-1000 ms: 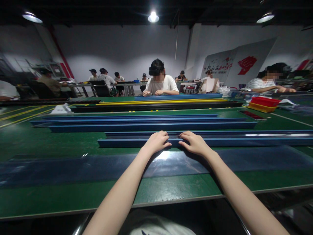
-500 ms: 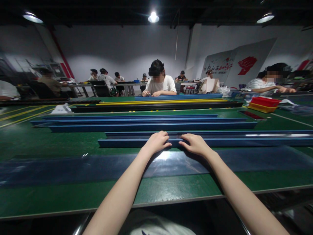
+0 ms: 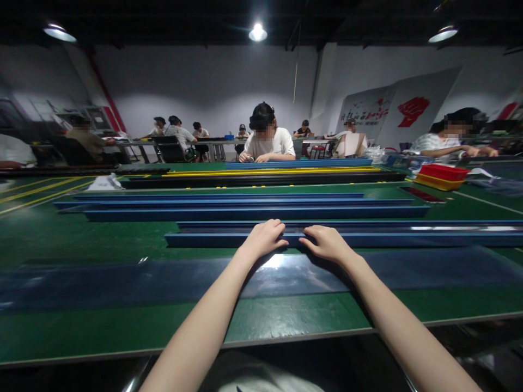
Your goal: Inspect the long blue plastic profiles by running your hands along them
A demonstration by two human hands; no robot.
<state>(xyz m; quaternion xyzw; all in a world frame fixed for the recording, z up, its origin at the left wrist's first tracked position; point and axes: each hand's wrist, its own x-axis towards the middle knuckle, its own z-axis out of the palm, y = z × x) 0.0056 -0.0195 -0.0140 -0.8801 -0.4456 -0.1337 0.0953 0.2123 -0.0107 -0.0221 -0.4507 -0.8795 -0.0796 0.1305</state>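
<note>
A long blue rail (image 3: 392,238) lies across the green table (image 3: 81,239) in front of me, running off to the right. My left hand (image 3: 263,238) and my right hand (image 3: 327,243) sit side by side on the rail's near wall, fingers curled over its top edge and gripping it. A dark shiny strip (image 3: 122,280) lies flat on the table between the rail and me, under my forearms.
More blue rails (image 3: 253,206) lie farther back, then a black and yellow rail (image 3: 265,174). A red tray on a yellow tray (image 3: 441,173) stands at the right. A person (image 3: 267,136) sits opposite; other people sit at tables behind and at the right.
Both hands have stayed on the rail in the same grip. The view has tipped slightly, so everything sits a little lower in the picture.
</note>
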